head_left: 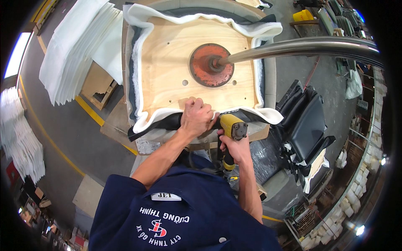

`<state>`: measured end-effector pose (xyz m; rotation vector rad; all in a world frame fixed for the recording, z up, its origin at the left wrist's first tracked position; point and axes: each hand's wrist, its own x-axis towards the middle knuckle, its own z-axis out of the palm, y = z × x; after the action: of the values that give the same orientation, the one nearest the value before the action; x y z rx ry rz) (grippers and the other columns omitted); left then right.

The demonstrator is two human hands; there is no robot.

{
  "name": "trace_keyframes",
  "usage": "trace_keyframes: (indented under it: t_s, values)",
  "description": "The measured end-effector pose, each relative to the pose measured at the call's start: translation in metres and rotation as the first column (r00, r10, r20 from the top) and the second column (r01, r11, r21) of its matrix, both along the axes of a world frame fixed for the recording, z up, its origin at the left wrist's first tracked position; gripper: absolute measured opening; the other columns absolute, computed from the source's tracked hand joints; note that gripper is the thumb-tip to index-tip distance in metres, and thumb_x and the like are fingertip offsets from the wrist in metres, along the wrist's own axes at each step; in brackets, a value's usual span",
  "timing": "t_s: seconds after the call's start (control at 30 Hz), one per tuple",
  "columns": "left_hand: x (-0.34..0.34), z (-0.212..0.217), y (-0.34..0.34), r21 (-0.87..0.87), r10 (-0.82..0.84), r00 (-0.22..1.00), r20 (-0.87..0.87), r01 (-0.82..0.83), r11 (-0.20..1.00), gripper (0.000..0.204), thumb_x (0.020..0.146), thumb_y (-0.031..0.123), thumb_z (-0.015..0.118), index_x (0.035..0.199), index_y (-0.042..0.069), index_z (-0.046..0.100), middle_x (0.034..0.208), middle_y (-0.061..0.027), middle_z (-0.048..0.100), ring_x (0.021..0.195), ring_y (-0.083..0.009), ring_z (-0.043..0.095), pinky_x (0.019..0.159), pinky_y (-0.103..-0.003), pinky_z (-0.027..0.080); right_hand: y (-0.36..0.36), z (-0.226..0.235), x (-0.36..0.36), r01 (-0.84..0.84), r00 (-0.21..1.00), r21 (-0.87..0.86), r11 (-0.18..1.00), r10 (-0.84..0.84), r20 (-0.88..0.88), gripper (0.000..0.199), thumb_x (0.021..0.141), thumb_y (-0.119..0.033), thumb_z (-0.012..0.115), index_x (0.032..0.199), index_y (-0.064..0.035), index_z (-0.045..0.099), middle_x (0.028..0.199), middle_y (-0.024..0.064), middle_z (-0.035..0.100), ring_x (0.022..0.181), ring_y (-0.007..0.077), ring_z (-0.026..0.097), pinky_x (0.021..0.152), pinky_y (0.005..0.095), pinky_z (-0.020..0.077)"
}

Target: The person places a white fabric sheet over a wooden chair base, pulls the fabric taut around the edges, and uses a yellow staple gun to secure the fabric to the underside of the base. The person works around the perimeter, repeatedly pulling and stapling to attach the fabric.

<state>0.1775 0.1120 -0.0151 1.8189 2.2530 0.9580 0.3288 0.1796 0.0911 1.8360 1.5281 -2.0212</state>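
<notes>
A light plywood seat board (159, 67) lies in front of me, with white padding (144, 121) and black covering (165, 122) round its edges. A round red press plate (199, 67) on a metal rod (293, 46) rests on the board. My left hand (196, 115) is closed on the covering's near edge, its fingers pinching the material against the board. My right hand (235, 146) grips a yellow and black pneumatic staple gun (230, 125), whose nose meets the near edge just right of my left fingers. A row of staples shows along the black edge there.
Stacked white padding sheets (77, 46) stand at the far left, with another stack (19, 129) nearer the left rim. Black upholstered seats (305, 125) are piled on the right. A yellow container (302, 16) sits at the back right, and yellow lines (90, 111) cross the floor.
</notes>
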Motion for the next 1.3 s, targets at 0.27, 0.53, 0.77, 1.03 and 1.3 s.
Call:
trace_keyframes:
  t_s: [0.27,0.53,0.77,1.03,1.3]
  values:
    - [0.006,0.000,0.002,-0.001,0.022,0.999,-0.032,-0.022,1.000,0.032,0.089,0.034,0.072,0.065,0.011,0.072,0.066,-0.0016,0.059,0.085,-0.0250,0.054,0.084,-0.043,0.037,-0.010,-0.001,0.018,0.041,0.998,0.045,0.998,-0.038,-0.059,0.029,0.082,0.001,0.069,0.111,0.0060,0.067,0.095,0.0095,0.074,0.060,0.0129,0.064,0.054,0.0288,0.0532]
    - [-0.012,0.021,-0.003,-0.131,-0.139,0.990,-0.020,0.135,0.982,0.048,0.083,0.058,0.071,0.079,0.010,0.074,0.089,-0.0079,0.063,0.093,-0.0294,0.054,0.090,-0.046,0.037,-0.015,-0.003,0.036,0.139,0.988,0.066,0.988,-0.134,-0.070,0.044,0.084,0.008,0.066,0.127,0.0026,0.061,0.105,0.0103,0.075,0.059,0.0123,0.062,0.055,0.0278,0.0538]
    - [-0.009,0.004,0.002,-0.061,-0.148,0.986,-0.072,0.144,0.988,0.036,0.085,0.044,0.073,0.071,0.011,0.074,0.093,-0.0048,0.059,0.097,-0.0261,0.052,0.088,-0.045,0.037,-0.009,0.002,0.031,0.109,0.987,0.053,0.993,-0.102,-0.125,0.031,0.084,0.003,0.069,0.114,0.0052,0.068,0.097,0.0078,0.074,0.061,0.0108,0.063,0.055,0.0272,0.0528]
    - [-0.004,0.005,-0.001,-0.078,-0.026,1.000,-0.002,0.026,0.997,0.030,0.084,0.035,0.075,0.069,0.010,0.073,0.094,-0.0047,0.059,0.097,-0.0252,0.053,0.089,-0.044,0.036,0.002,0.008,0.003,0.057,0.997,0.013,0.998,-0.057,-0.053,0.025,0.084,0.003,0.068,0.109,0.0051,0.068,0.079,0.0068,0.070,0.059,0.0117,0.062,0.054,0.0278,0.0518]
    - [-0.001,0.005,0.005,-0.035,0.004,1.000,-0.027,-0.005,0.999,0.029,0.084,0.034,0.075,0.069,0.010,0.073,0.093,-0.0041,0.060,0.098,-0.0250,0.053,0.089,-0.044,0.038,0.005,0.006,0.003,0.048,0.999,0.008,0.999,-0.048,-0.016,0.022,0.083,0.002,0.067,0.105,0.0046,0.066,0.089,0.0083,0.072,0.059,0.0138,0.065,0.054,0.0294,0.0533]
